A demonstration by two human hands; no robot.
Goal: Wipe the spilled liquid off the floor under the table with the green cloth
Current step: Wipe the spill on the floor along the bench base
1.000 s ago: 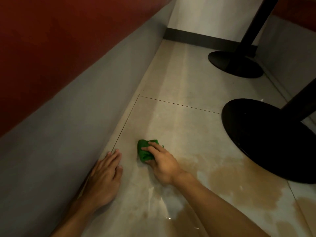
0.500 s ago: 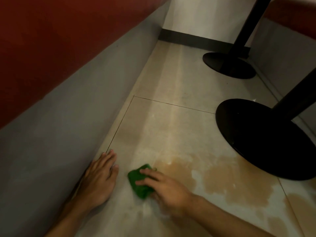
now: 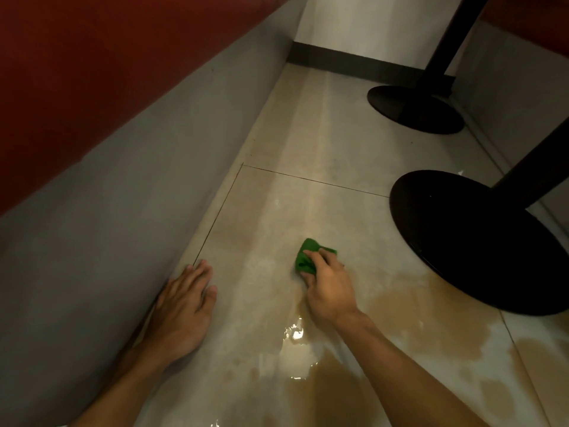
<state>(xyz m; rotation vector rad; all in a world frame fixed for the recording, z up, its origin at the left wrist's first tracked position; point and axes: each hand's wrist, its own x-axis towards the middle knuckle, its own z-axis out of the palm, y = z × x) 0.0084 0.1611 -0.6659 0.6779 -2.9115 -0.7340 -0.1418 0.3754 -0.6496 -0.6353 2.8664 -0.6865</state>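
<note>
Our right hand [image 3: 329, 289] clutches the wadded green cloth [image 3: 305, 261], left hand [image 3: 184, 309] flat, released; soaked, it could smear the brown puddle [image 3: 415, 312] beside the black table base [image 3: 477, 241].

Smooth, glossy beige tile on the floor [image 3: 308, 143], thin dark grout lines [image 3: 314, 180] through it, and right there a brown film of spilled liquid [image 3: 431, 318] lying wet and shiny, bright glints at its near edge. Soft, matt fabric for the green cloth [image 3: 308, 257], creased and bunched, no sheen at all. Over to the round table base [image 3: 477, 241], black, smooth, dull-finished, metal by the look, and along the left a flat matt grey panel [image 3: 123, 211] under a matt, deep red surface [image 3: 92, 72].
</note>
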